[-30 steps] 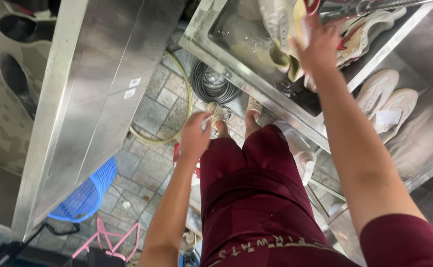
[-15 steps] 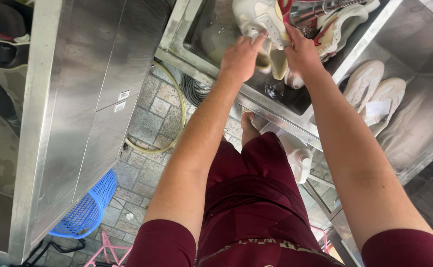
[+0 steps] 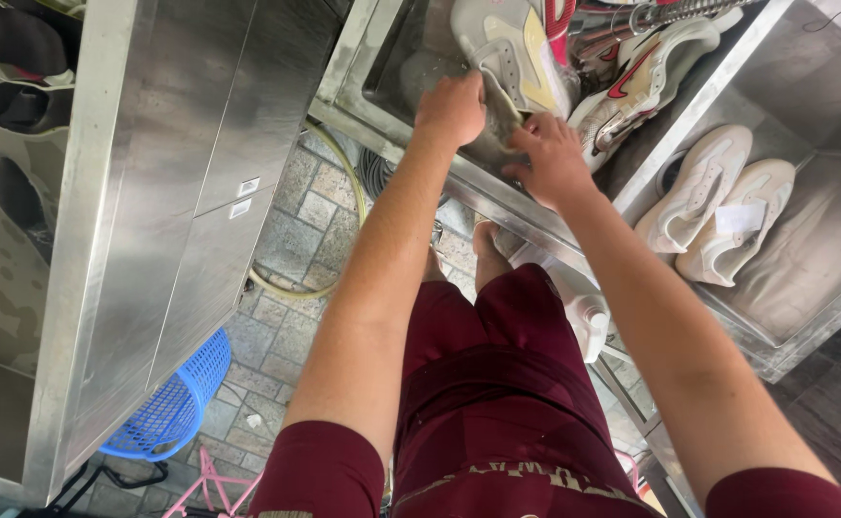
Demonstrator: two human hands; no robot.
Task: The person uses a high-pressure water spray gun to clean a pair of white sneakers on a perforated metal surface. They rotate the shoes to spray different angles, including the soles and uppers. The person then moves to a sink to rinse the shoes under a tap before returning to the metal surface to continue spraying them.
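Both my hands reach over the rim of a steel sink (image 3: 372, 91). My left hand (image 3: 451, 107) is closed on the lower end of a pale grey and cream sneaker (image 3: 509, 43) that stands tilted in the basin. My right hand (image 3: 555, 158) grips the same end of the sneaker from the right, fingers touching its edge close to my left hand. A white sneaker with red trim (image 3: 636, 77) lies in the sink just right of it, among other shoes.
A pair of white sneakers (image 3: 718, 206) rests on the steel drainboard at right. A steel cabinet (image 3: 152, 192) stands at left with dark shoes (image 3: 17, 105) beyond it. On the paved floor are a blue basket (image 3: 166, 408), a yellowish hose (image 3: 348, 192) and a white jug (image 3: 588, 321).
My left hand rose from my thigh to the sink and closed on the sneaker. My right hand came down from the shoe pile to the sneaker's lower end.
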